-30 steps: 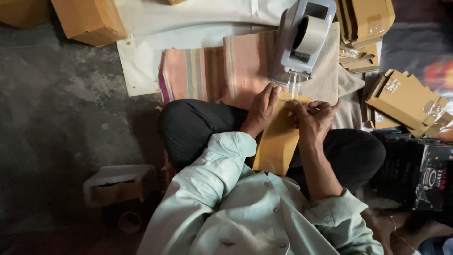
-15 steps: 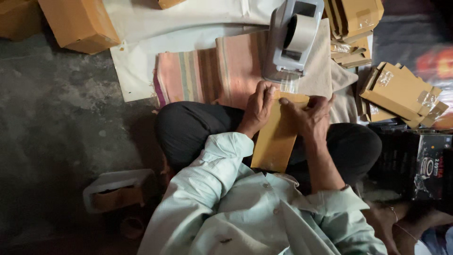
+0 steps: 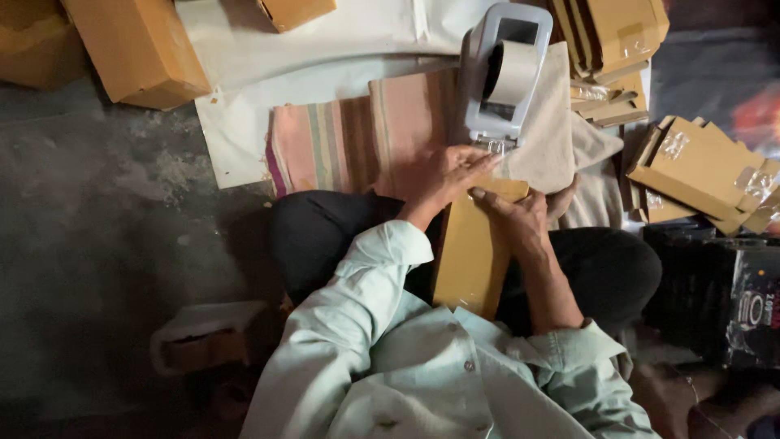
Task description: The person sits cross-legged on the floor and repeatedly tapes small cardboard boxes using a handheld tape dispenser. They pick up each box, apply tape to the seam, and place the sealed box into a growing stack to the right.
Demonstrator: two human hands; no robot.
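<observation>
Two bare hands are working on one flat brown cardboard box, which is lying lengthwise across the seated person's lap, its near end toward the pale green shirt and its far end just below a grey tape dispenser. The left hand is lying over the box's far left corner, fingers stretched nearly straight toward the dispenser's cutting edge; whether it is pinching tape there cannot be told. The right hand is pressing palm-down on the far right part of the box, fingers spread and flat, gripping nothing, only bearing on the top face.

Judgement on handling: the box is looking light and stiff, a thin folded carton with firm edges and a matt, non-slippery face. It is likely denting if squeezed mid-panel, so the long side edges or corners are seeming the best places to take hold.

Beyond the hands, the dispenser is standing on a striped cloth spread over white sheeting. Further out, more flat cartons are lying stacked at right, some bearing clear tape, and a larger brown box is sitting at far left on the grey floor.
</observation>
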